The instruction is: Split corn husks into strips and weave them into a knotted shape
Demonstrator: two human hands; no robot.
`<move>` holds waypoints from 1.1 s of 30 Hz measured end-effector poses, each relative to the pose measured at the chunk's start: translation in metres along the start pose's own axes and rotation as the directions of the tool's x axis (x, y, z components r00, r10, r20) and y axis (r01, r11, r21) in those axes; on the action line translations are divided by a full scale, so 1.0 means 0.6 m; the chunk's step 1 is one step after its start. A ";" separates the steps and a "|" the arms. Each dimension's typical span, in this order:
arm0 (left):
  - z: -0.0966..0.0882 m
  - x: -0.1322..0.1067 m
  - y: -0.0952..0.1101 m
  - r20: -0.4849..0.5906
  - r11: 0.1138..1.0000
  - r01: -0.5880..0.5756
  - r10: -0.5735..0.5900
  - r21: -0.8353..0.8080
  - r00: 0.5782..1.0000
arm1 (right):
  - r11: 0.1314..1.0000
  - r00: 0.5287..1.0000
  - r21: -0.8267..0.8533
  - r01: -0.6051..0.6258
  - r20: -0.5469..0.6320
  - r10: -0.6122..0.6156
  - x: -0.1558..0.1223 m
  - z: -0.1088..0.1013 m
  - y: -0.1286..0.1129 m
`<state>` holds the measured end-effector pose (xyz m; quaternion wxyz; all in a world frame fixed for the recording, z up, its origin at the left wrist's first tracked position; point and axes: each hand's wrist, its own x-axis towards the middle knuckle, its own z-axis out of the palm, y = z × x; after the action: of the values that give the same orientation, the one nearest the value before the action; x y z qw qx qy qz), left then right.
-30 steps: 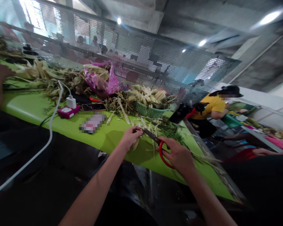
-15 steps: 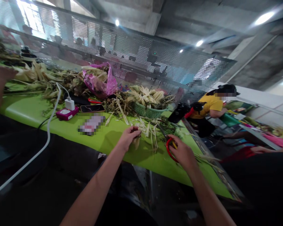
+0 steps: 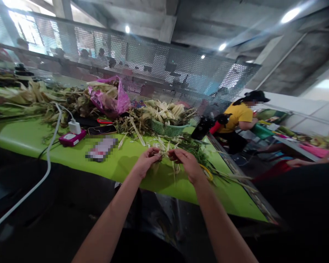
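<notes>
My left hand [image 3: 149, 160] is closed in a pinch on a small piece of dry corn husk, just above the green table. Close on its right, my right hand [image 3: 185, 162] has its fingers bent together beside pale husk strips [image 3: 176, 168]; what is between its fingertips is hidden. Scissors lie on the table by my right wrist, and mostly their yellow-looking handle [image 3: 207, 172] shows. Behind both hands stands a green plastic basket [image 3: 168, 129] heaped with pale husks [image 3: 164, 111].
Left of my hands lie a blurred-out phone-like object [image 3: 102, 149], a dark phone [image 3: 102, 129] and a magenta box [image 3: 72, 138] with a white plug and cable. A pink bag [image 3: 123, 98] of husks stands behind. At right, a person in yellow [image 3: 237, 113] works.
My right hand has let go of the scissors and moved left, close to my left hand. The scissors now rest on the table. My left hand keeps its pinch; the view has shifted slightly.
</notes>
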<state>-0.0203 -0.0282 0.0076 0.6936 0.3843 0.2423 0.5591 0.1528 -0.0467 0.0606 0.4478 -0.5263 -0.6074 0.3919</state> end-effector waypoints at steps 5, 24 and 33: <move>0.004 -0.002 0.001 -0.007 1.000 -0.008 0.008 0.010 1.000 | 0.993 0.999 0.121 -0.006 0.034 0.002 0.011 0.039 0.012; 0.004 0.001 -0.001 -0.002 0.997 0.037 -0.038 -0.070 0.999 | 0.974 0.944 -0.087 0.208 -0.243 -0.223 0.011 0.047 0.030; 0.004 0.010 -0.003 -0.142 0.985 -0.132 0.147 0.113 0.979 | 0.969 0.901 -0.094 0.230 -0.354 -0.249 -0.008 0.062 0.018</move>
<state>-0.0158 -0.0230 0.0082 0.6118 0.3924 0.2944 0.6206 0.1207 -0.0504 0.0392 0.5838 -0.5219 -0.5838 0.2145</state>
